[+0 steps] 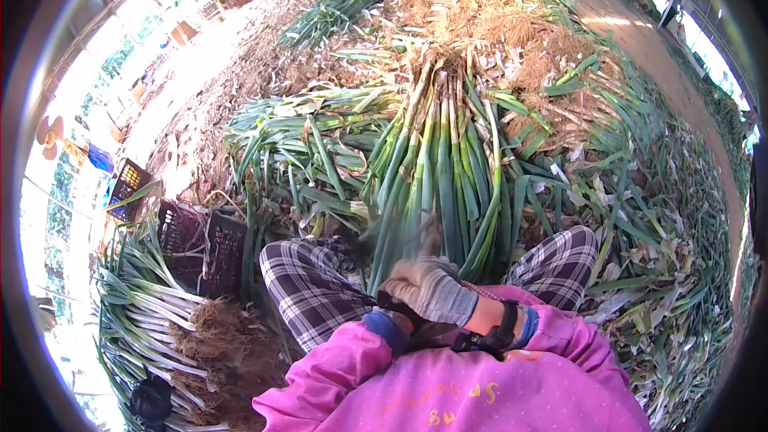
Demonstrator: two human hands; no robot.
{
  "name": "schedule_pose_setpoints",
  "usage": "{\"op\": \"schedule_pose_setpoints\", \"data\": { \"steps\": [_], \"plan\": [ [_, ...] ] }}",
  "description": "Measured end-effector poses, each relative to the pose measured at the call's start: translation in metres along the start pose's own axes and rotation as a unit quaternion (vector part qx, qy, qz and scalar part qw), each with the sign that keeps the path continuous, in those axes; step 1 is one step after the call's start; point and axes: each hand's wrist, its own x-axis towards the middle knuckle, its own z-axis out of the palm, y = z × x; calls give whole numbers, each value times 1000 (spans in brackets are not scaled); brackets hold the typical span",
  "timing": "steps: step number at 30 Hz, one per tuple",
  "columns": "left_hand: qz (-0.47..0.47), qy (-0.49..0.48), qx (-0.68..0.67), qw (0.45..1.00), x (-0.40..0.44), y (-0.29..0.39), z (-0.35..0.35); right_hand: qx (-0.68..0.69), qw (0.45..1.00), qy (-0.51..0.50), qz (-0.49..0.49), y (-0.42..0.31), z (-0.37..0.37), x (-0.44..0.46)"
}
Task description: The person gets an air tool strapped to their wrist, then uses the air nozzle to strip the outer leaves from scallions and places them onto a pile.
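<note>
My right hand (438, 291), in a grey knitted glove with a dark watch at the wrist, is held low in front of my body. Its fingers look curled; whatever they hold, if anything, is hidden. Beneath and beside it is my left hand (397, 306), in a dark glove, mostly covered by the right, so its fingers do not show. Just beyond both hands lies a fanned bundle of green onions (445, 164), roots pointing away and green leaves towards me. A smear of motion blurs the leaf ends nearest the hands.
Trimmed green onions (164, 328) with white stems are stacked at left. Beside them stand dark plastic crates (222, 252). More untrimmed onions (320, 124) lie ahead, with dry roots (512, 24) at the back. Discarded leaves (656, 272) cover the right side. My plaid-covered legs (308, 284) flank the bundle.
</note>
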Motion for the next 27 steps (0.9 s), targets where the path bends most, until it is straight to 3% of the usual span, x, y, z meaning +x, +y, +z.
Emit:
{"op": "schedule_pose_setpoints", "data": {
  "steps": [1,2,5,9,11,15,18,21,23,24,27],
  "plan": [
    [-14,6,6,1000,4,-5,-1,67,998,15,-8,5,1,5],
    [-27,11,6,1000,8,-9,-2,252,967,7,45,9,4,-2],
    [-59,27,10,998,20,-23,-6,214,970,74,-94,18,4,-10],
    [-89,23,11,996,34,-32,-14,235,969,56,47,23,8,-16],
    [-126,-12,37,991,37,-31,-25,222,973,60,18,13,1,-16],
    [-115,18,37,993,33,-33,-36,212,974,73,-23,12,4,-16],
    [-155,-38,17,987,37,-32,-45,219,965,117,-88,11,9,-14],
    [-114,7,78,990,41,-40,-30,233,965,93,-82,-3,2,-13],
    [-74,72,108,989,42,-42,-24,313,949,47,3,12,12,-10],
    [-93,36,75,992,41,-41,-28,351,935,23,46,20,17,-10],
    [-147,-45,-55,987,37,-35,-62,310,950,-19,3,6,2,-20]
  ]
}}
